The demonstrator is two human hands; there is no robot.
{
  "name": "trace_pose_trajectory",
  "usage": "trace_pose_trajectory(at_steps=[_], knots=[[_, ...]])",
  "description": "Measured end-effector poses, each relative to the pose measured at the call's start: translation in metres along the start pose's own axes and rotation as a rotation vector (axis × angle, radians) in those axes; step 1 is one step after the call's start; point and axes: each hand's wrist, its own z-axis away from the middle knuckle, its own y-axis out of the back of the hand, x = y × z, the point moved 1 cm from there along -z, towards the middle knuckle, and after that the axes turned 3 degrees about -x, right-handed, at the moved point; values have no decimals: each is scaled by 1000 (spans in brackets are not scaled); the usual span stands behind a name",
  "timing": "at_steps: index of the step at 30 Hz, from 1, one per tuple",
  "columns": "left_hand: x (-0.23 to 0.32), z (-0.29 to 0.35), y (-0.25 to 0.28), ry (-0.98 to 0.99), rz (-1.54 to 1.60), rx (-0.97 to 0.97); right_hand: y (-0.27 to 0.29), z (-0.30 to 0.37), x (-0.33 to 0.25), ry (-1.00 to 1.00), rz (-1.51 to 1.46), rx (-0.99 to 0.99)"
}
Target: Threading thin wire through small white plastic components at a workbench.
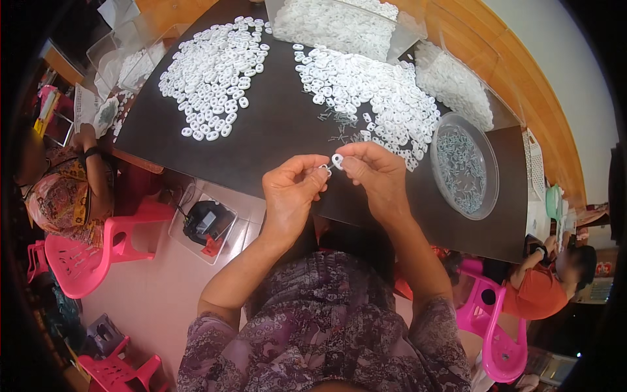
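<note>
Above the table's near edge, my two hands meet at the fingertips. My right hand [379, 175] pinches a small white oval plastic piece with holes [337, 159]. A second small white piece [326, 170] sits between the thumb and fingers of my left hand [292, 186], mostly covered by them. What looks like a thin screw runs between the two pieces. Just beyond my right hand lie loose grey screws [341, 120] and a spread heap of white two-holed pieces [379, 88]. Another heap of the same pieces [212, 72] lies at the far left of the dark table [274, 124].
A clear round bowl [494, 173] of screws stands right. Clear bins [408, 29] of white pieces line the back. Below the table's left side is a clear tray [225, 251] with a black device. Pink chairs [78, 264] and other people sit at both sides.
</note>
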Motion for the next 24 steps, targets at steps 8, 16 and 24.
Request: trace_pose_trajectory(at_steps=[8, 16, 24], knots=[[0, 1, 0, -24, -49, 12, -4, -1, 1, 70, 23, -4], [-3, 2, -3, -55, -25, 47, -8, 1, 5, 153, 109, 46], [-12, 4, -6, -195, -98, 86, -12, 3, 9, 206, 197, 22]])
